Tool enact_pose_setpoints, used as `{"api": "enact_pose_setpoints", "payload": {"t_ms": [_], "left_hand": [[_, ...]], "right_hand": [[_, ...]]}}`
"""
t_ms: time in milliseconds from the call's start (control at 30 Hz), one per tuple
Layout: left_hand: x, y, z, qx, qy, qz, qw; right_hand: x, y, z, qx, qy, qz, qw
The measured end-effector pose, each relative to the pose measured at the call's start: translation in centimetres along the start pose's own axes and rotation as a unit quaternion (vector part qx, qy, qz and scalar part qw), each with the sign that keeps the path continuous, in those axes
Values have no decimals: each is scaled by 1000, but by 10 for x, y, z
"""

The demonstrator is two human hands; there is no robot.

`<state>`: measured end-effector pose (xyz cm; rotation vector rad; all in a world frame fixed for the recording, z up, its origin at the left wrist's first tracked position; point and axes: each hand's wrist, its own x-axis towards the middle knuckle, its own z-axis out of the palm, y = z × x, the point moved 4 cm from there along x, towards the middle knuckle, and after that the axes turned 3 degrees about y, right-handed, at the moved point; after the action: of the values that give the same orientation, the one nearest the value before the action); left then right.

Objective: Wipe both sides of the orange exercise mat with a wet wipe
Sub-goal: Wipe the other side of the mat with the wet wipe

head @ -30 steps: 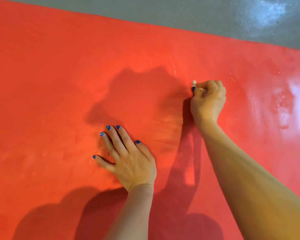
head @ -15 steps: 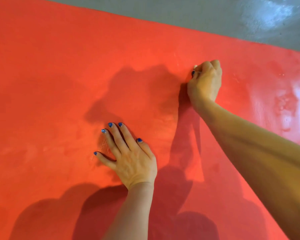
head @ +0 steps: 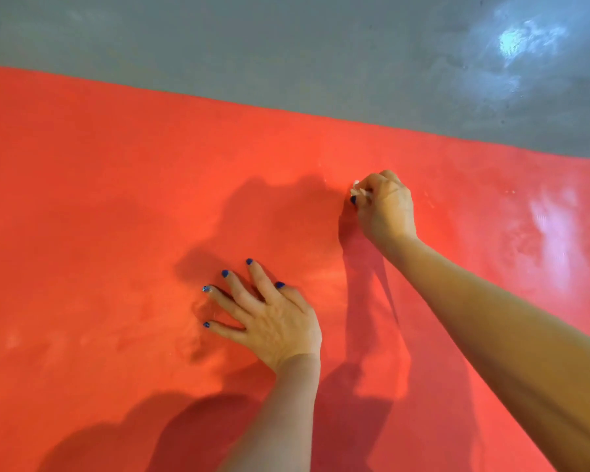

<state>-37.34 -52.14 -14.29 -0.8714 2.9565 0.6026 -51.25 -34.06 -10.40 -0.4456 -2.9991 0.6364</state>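
Orange mat (head: 116, 199) may bunch or go streaky if the right hand (head: 385, 206), fingers balled around the wipe (head: 356, 189), scrubs harder than the flat, open left hand (head: 273, 321) pins it.

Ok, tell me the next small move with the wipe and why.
Probably drag the wipe back toward you across the mat. The right hand grips it bunched up, well out on the mat, while the left hand lies flat, bracing; the stretch nearer you shows no glossy sheen like the patch at the right.
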Motion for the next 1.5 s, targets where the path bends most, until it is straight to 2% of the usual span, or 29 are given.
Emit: {"api": "enact_pose_setpoints", "payload": {"t_ms": [133, 167, 233, 300, 367, 433, 500, 567, 600, 667, 733, 800, 833, 900, 967, 1033, 1067, 1133, 1233, 1300, 1367, 1433, 1500], "left_hand": [[-3, -7, 11, 26, 9, 20, 999], [-2, -5, 13, 28, 12, 21, 999], [-1, -4, 16, 28, 12, 16, 999], [-2, -7, 16, 38, 18, 17, 999], [-2, -8, 15, 41, 20, 19, 999], [-2, -7, 15, 41, 18, 22, 999], [-2, -5, 15, 46, 14, 32, 998], [-1, -4, 16, 52, 11, 30, 998], [-1, -5, 16, 54, 10, 26, 998], [-2, -5, 15, 57, 10, 26, 998], [-2, -4, 14, 56, 14, 29, 998], [-2, -5, 14, 56, 21, 30, 998], [-2, -5, 15, 55, 23, 32, 998], [-4, -5, 15, 56, 24, 36, 997], [-3, -3, 14, 55, 22, 41, 997], [-3, -2, 15, 55, 18, 34, 998], [-3, -2, 15, 55, 17, 33, 998], [-3, -3, 14, 55, 21, 35, 998], [-3, -4, 15, 53, 23, 33, 998], [-3, -4, 16, 55, 26, 42, 997], [-3, -4, 15, 55, 28, 44, 997], [-3, -3, 14, 54, 29, 45, 997], [-3, -3, 14, 53, 23, 40, 998]], "right_hand": [[6, 0, 12, 28, 103, 99, 989], [4, -14, 19, 39, 116, 94, 988], [-2, -56, 37, 70, 89, -17, 993], [-8, -88, 54, 103, 10, -133, 986], [-2, -83, 52, 89, -6, -166, 982], [14, -49, 37, 52, 63, -125, 989], [29, -3, 18, 46, 135, -8, 990], [39, 17, 14, 59, 154, 99, 981], [38, 8, 18, 57, 153, 118, 980], [28, -36, 34, 77, 126, 55, 988], [16, -82, 52, 99, 51, -69, 991], [21, -90, 55, 76, -6, -148, 986], [30, -77, 49, 55, 6, -153, 987], [48, -36, 30, 13, 69, -97, 993], [57, 2, 14, 16, 119, 22, 992], [58, -1, 19, 9, 148, 87, 985], [57, -18, 27, 17, 148, 88, 985], [55, -63, 47, 68, 111, 0, 992], [61, -103, 64, 73, -12, -178, 981], [77, -90, 55, 24, -33, -206, 978], [96, -55, 37, -28, 30, -159, 986], [111, -21, 19, -28, 101, -25, 994], [114, -18, 22, -41, 125, 69, 989]]}}
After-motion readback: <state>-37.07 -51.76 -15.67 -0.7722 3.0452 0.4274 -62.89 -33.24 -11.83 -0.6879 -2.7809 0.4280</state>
